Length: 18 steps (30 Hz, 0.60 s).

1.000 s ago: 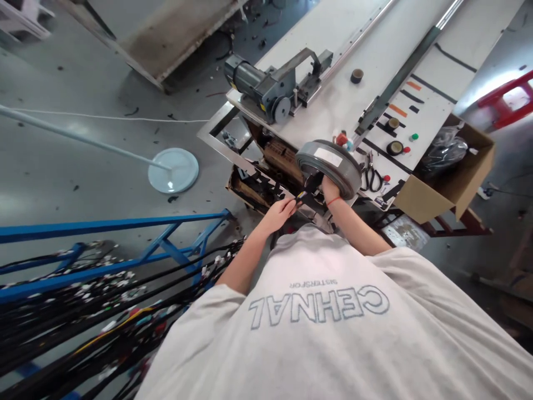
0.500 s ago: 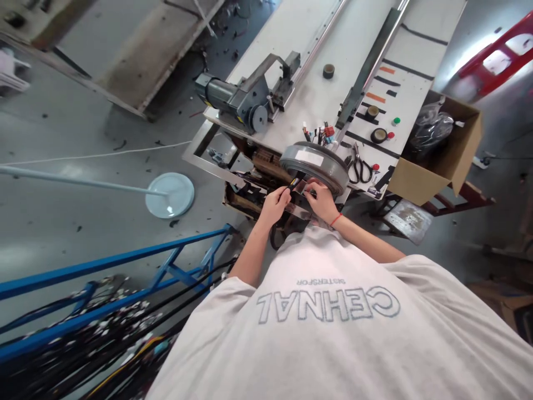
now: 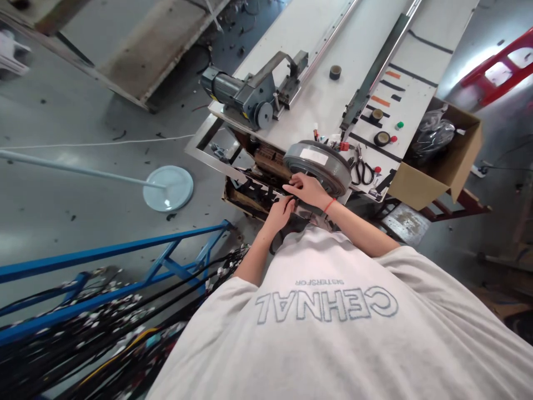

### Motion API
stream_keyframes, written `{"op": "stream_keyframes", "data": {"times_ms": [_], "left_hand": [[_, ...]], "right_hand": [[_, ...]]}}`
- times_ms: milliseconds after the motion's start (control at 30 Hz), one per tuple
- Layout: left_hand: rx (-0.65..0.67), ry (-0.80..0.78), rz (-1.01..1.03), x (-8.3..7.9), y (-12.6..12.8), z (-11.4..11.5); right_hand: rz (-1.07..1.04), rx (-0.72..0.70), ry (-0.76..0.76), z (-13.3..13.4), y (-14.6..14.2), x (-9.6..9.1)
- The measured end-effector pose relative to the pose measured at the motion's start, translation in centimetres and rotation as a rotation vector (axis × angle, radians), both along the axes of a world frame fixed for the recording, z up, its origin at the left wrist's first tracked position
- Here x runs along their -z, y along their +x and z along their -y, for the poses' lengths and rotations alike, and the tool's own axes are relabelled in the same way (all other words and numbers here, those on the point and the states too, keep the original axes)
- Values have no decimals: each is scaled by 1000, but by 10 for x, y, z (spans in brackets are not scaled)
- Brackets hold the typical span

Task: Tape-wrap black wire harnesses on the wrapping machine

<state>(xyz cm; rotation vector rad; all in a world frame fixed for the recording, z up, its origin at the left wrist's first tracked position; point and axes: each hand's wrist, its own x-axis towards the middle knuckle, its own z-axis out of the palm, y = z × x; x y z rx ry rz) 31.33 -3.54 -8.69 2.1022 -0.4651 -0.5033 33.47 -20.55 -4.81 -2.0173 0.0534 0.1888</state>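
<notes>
Both our hands sit close together at the near edge of the workbench (image 3: 316, 105). Our left hand (image 3: 280, 214) is curled low under the bench edge; whether it grips anything we cannot tell. Half a second ago it pinched a small black piece with the right hand; now the two have parted. Our right hand (image 3: 308, 190) has slid leftward and lies fingers spread, grasping nothing, against the rim of the grey reel (image 3: 318, 164) just beyond it. That suggests the fiddly pinching is over. This reel is a flat round drum with a white label on top. Scissors (image 3: 363, 172) lie right of it.
</notes>
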Motion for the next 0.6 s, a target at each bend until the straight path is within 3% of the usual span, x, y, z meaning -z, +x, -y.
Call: {"op": "stream_keyframes", "data": {"times_ms": [133,267,433,600], "left_hand": [[-10,15,4,2,1,5],[-26,36,41,6,2,11],[-41,46,22,11,4,16],[-43,116,142,-3,-6,22]], "right_hand": [[9,-128,-347,-5,23,1],[110,-153,-611,-18,36,3],[349,-240,-478,-1,8,15],[475,-213,-469,26,-18,26]]}}
